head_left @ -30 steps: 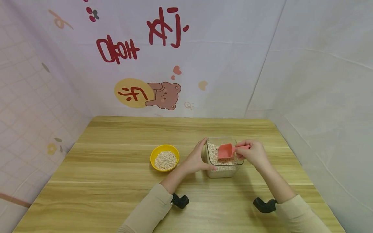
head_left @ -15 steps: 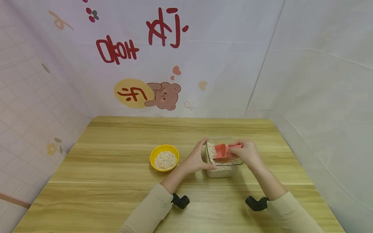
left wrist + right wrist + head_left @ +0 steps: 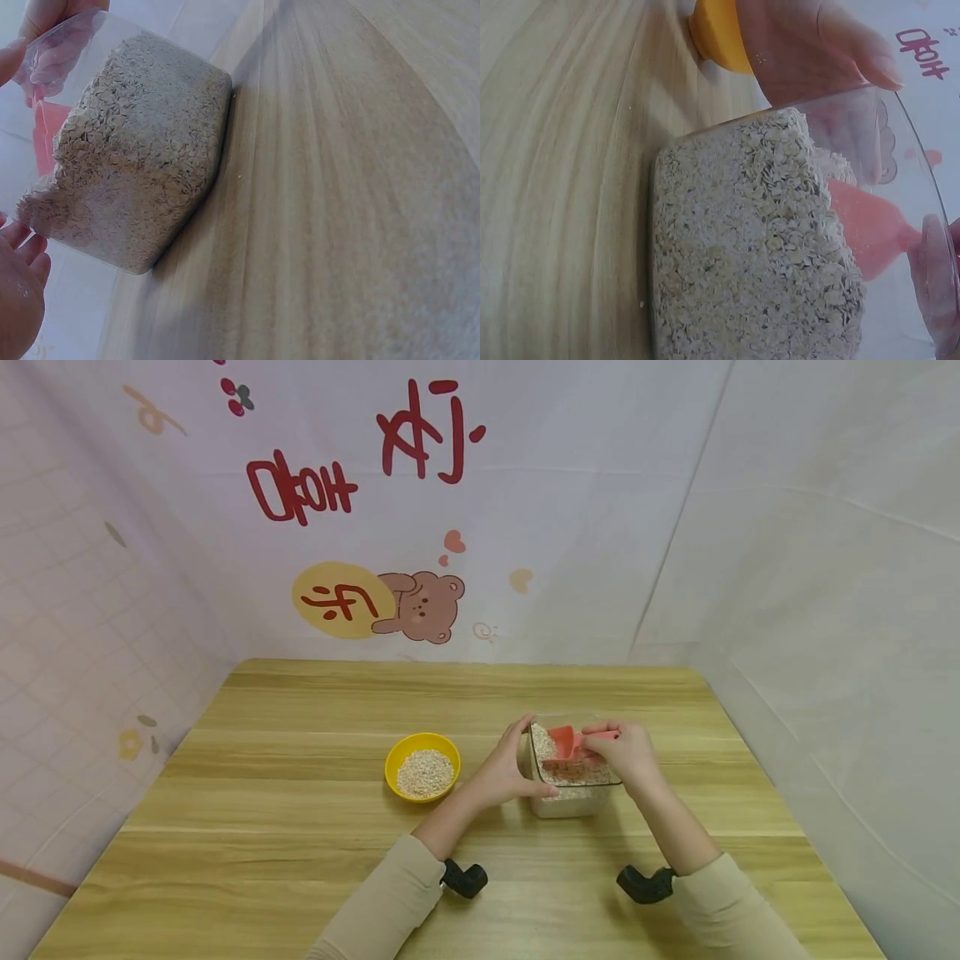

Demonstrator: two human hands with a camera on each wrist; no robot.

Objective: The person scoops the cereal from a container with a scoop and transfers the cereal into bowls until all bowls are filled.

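A clear square container point(image 3: 567, 808) of rolled oats point(image 3: 757, 240) stands on the wooden table. My left hand point(image 3: 504, 774) grips its left side, thumb at the front rim and fingers round the back. My right hand point(image 3: 632, 755) pinches the handle of a pink scoop point(image 3: 561, 742) inside the container's mouth. Seen through the wall in the right wrist view, the scoop's edge point(image 3: 862, 225) dips into the top of the oats. The oats slope in the left wrist view, with the scoop point(image 3: 48, 135) at their surface. Left of the container sits a yellow bowl point(image 3: 393, 768) holding oats.
The wooden table point(image 3: 262, 827) runs up to a printed white curtain point(image 3: 570, 568) at the back. More curtain hangs at the left and right sides. A black wrist mount point(image 3: 465, 879) hangs from each forearm, low over the table.
My right hand has moved left with the scoop, which has gone lower and tilted into the oats. The left hand, container and bowl have stayed in place.
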